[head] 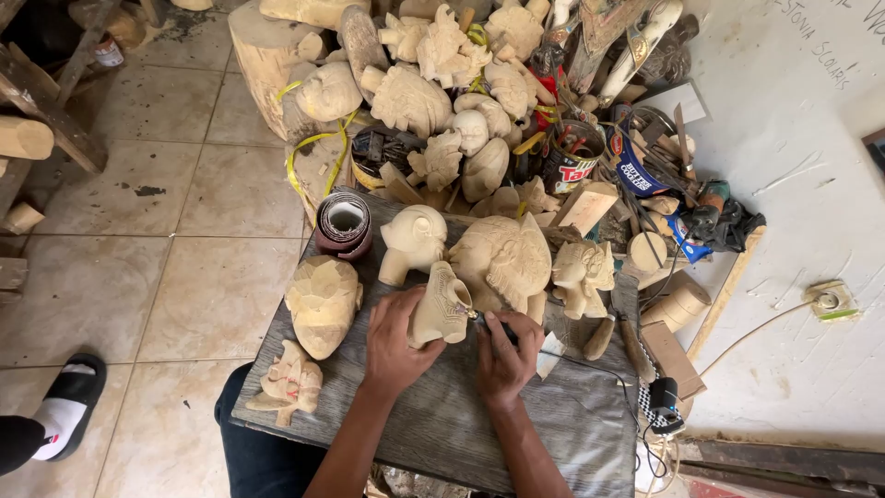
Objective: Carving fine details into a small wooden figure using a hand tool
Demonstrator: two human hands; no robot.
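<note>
We work at a grey board surface (442, 415) across the lap. Left hand (395, 343) is wrapped around a small pale wood carving (441, 302), which stands near the middle of the board, its top tipped toward 12 o'clock. Right hand (504, 355) is closed around a thin powered carving tool (487, 320), tip touching the carving's lower flank at about 3 o'clock of the piece; a dark cord (590, 369) trails off toward 4 o'clock

Notes on doing this well, as we judge it:
- brace the right wrist on the board so the tip moves from the fingers alone
- keep left fingers behind the tip's path, not ahead of it
- turn the carving with the left hand rather than twisting the tool
- light passes; the wood looks soft and pale, easy to gouge
- keep the cord off the work

Around us: a larger elephant-like carving (502, 263) at 12 o'clock, just beside the piece; a round-headed figure (412, 242) at 11; a sandpaper roll (344, 224) further toward 10; a mask-like carving (323, 302) at 9; a small carving (288, 383) at 8, on the board's corner
</note>
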